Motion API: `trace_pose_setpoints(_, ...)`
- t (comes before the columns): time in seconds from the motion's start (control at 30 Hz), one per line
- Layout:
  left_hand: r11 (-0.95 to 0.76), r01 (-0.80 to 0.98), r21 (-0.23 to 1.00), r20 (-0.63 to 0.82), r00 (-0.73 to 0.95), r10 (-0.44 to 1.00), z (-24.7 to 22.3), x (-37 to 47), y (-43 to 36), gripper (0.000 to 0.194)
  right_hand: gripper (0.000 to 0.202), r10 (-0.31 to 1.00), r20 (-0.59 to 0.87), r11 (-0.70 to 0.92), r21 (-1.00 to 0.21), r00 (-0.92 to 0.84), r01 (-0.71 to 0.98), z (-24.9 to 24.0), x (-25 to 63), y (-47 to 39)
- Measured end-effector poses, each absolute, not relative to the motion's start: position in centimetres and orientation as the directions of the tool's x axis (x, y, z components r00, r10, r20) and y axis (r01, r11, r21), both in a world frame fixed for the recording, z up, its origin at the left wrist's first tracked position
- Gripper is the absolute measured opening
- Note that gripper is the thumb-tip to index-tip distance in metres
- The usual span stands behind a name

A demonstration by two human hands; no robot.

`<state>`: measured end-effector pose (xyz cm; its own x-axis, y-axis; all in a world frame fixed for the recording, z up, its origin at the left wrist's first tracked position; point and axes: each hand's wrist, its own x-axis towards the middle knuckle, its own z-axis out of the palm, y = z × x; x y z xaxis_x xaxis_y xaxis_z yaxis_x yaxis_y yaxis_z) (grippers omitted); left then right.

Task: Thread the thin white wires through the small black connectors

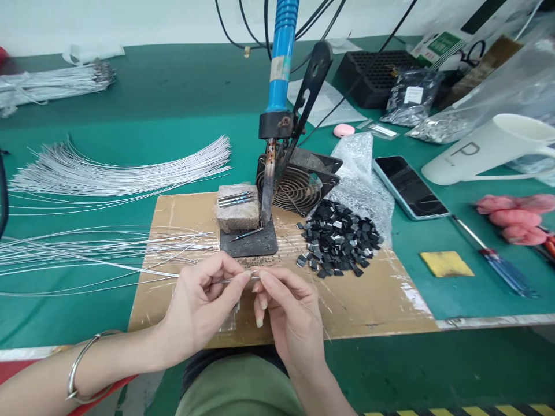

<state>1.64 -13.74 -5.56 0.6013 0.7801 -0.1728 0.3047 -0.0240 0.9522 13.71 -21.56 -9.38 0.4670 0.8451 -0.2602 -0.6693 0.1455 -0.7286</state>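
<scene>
Thin wire (255, 278) runs roughly 9-to-3 o'clock, pinched between your left hand (202, 309) and right hand (295, 312), fingertips nearly touching; soldering iron tip (266, 208)'s at 12, about equally near both.

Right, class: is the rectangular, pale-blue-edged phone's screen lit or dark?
Dark: the phone screen looks black, with no visible glow.

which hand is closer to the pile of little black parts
Right. The right hand is just to the near left of the pile of little black parts, not touching it; the left hand is farther left, on the other side of the right hand.
</scene>
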Motion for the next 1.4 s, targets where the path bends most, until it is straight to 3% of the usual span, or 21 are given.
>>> trace_pose_setpoints(0.23,-0.008,0.267,0.964,-0.153,0.575,0.804,-5.32,1.68,-13.39,0.023,0.019,0.864,-0.249,0.133,-0.725,0.437,-0.676,-9.42,13.82,-21.68)
trace_pose_setpoints(0.57,-0.058,0.242,0.969,-0.097,0.583,0.807,-5.40,1.59,-13.73,0.020,0.008,0.856,-0.194,0.143,-0.801,0.478,-0.582,-9.78,13.78,-21.97)
trace_pose_setpoints(1.4,-0.228,0.291,0.929,-0.001,0.618,0.786,-5.81,1.31,-13.77,0.020,0.006,0.877,-0.152,0.153,-0.810,0.456,-0.565,-10.18,14.23,-22.33)
